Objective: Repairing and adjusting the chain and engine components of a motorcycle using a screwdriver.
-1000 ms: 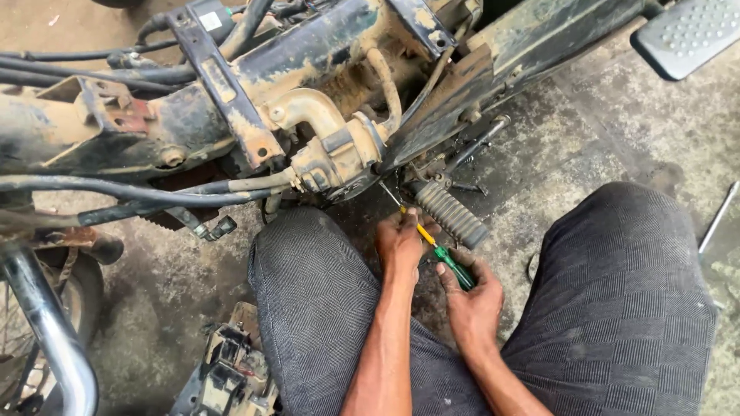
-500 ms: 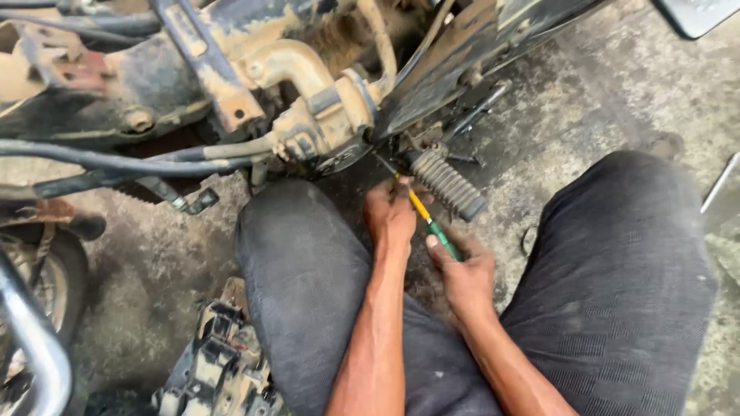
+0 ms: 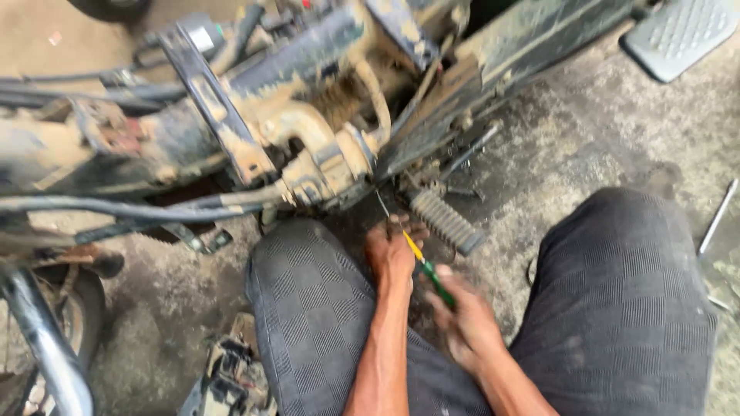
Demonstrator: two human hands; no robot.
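We have one view only, from our head, tilted steeply down and close over our knees (image 3: 324,308) and the concrete floor (image 3: 601,146), facing forward into the dirty motorcycle frame (image 3: 308,131) just ahead.

The 2 knees (image 3: 324,308) wall in a narrow gap of floor. At its far end hang the muddy engine (image 3: 324,166) and, to the right, a ribbed footpeg (image 3: 445,222). Hoses (image 3: 116,208) bar the left. The bare concrete (image 3: 586,146) far right looks open, perhaps.
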